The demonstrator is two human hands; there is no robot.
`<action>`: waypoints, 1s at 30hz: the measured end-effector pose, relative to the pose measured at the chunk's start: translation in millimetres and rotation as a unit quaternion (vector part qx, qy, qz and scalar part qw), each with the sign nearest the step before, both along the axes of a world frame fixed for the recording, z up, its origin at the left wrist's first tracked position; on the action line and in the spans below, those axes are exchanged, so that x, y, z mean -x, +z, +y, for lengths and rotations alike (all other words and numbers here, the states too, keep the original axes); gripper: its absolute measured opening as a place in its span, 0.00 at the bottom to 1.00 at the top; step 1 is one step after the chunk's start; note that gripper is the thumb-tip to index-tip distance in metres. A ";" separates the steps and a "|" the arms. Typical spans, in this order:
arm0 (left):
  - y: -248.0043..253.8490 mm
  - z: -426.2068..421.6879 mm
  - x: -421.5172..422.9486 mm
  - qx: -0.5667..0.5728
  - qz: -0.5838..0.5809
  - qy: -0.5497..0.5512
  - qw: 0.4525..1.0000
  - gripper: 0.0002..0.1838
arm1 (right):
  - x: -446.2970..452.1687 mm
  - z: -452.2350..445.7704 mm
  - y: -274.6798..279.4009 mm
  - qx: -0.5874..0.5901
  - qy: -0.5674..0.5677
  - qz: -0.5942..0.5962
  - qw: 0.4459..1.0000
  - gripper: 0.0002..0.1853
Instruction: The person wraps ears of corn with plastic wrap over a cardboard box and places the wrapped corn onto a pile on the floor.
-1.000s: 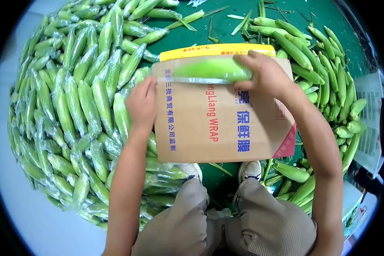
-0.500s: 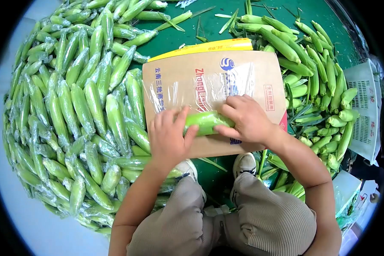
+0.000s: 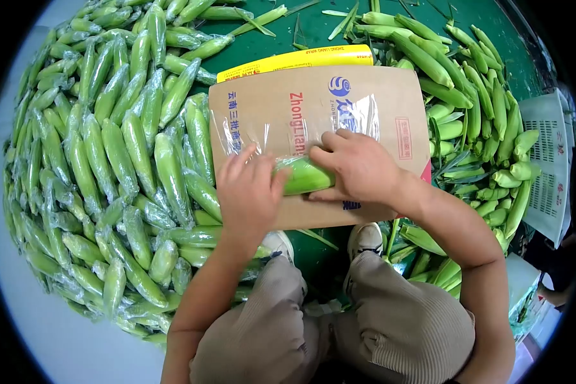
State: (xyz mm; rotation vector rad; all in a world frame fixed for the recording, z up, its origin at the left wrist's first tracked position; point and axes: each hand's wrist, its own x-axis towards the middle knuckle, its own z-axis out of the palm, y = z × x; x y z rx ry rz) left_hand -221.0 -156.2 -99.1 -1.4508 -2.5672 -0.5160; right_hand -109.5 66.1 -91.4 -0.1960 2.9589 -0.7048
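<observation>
A green ear of corn in its husk (image 3: 306,176) lies across a printed brown cardboard sheet (image 3: 301,214), with clear plastic film (image 3: 365,118) spread on the cardboard beyond it. My right hand (image 3: 360,168) is closed round the right part of the ear, fingers on top and thumb along the near side. At the other end is my left hand (image 3: 249,195), its fingers smeared by motion and its thumb side against the ear. Whether the left fingers grip anything cannot be made out. Behind the cardboard a yellow printed box (image 3: 301,61) sticks out.
Film-wrapped ears of corn (image 3: 118,153) are heaped on the left. Unwrapped ears (image 3: 486,121) lie piled on the right, beside a white plastic basket (image 3: 547,160). Loose husk leaves (image 3: 345,24) lie on the green surface (image 3: 256,48). My shoes (image 3: 367,240) are below the cardboard.
The ear has turned slightly and shifted a little left. My right hand has moved left along with it, and the left fingers have lifted a little from its end. The view has shifted slightly.
</observation>
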 end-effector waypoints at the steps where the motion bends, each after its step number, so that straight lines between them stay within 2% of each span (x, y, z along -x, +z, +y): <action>1: 3.3 1.9 -4.4 -0.017 0.015 0.002 1.000 0.21 | 1.0 1.0 0.4 0.005 -0.001 0.013 1.000 0.33; 4: 8.1 5.0 -18.5 -0.046 0.007 0.000 0.999 0.20 | 0.5 -1.4 0.9 0.017 -0.006 0.048 0.999 0.35; 6: -1.2 6.4 -12.3 -0.048 -0.052 -0.007 0.997 0.21 | 6.8 2.6 2.9 0.010 -0.007 0.083 0.997 0.36; 9: 2.8 11.0 -3.5 -0.021 -0.082 -0.013 0.996 0.18 | 10.3 7.3 -2.6 0.088 -0.007 0.084 0.993 0.36; 12: 3.5 18.3 5.2 0.025 -0.104 0.004 0.994 0.16 | 2.3 8.1 -3.2 -0.007 -0.002 0.051 0.999 0.36; 15: 2.0 29.4 14.7 0.007 -0.025 0.007 1.000 0.13 | -3.6 -2.6 -1.1 -0.047 -0.021 0.233 0.971 0.35; 18: 10.4 37.8 23.1 0.088 -0.056 0.009 0.995 0.14 | 0.7 -8.6 2.2 -0.047 -0.050 0.116 0.991 0.34; 21: 4.2 37.7 24.3 0.074 -0.062 0.058 0.994 0.15 | 11.6 4.6 -9.8 0.006 -0.016 0.130 0.991 0.33; 24: 7.4 29.8 15.3 -0.020 0.093 -0.010 0.995 0.16 | 19.2 10.0 -8.9 0.014 -0.025 0.105 0.994 0.32; 27: -4.2 28.6 6.8 -0.059 0.023 -0.005 0.998 0.16 | 25.3 13.7 -2.8 -0.001 -0.047 0.125 0.991 0.31; 28: -4.0 29.6 10.6 -0.030 0.009 -0.003 1.000 0.16 | 25.4 12.3 -1.8 0.001 -0.056 0.132 0.990 0.31; 30: -3.0 41.4 31.7 0.028 -0.019 0.006 0.999 0.16 | 21.7 5.5 -2.6 -0.055 -0.065 0.138 0.987 0.38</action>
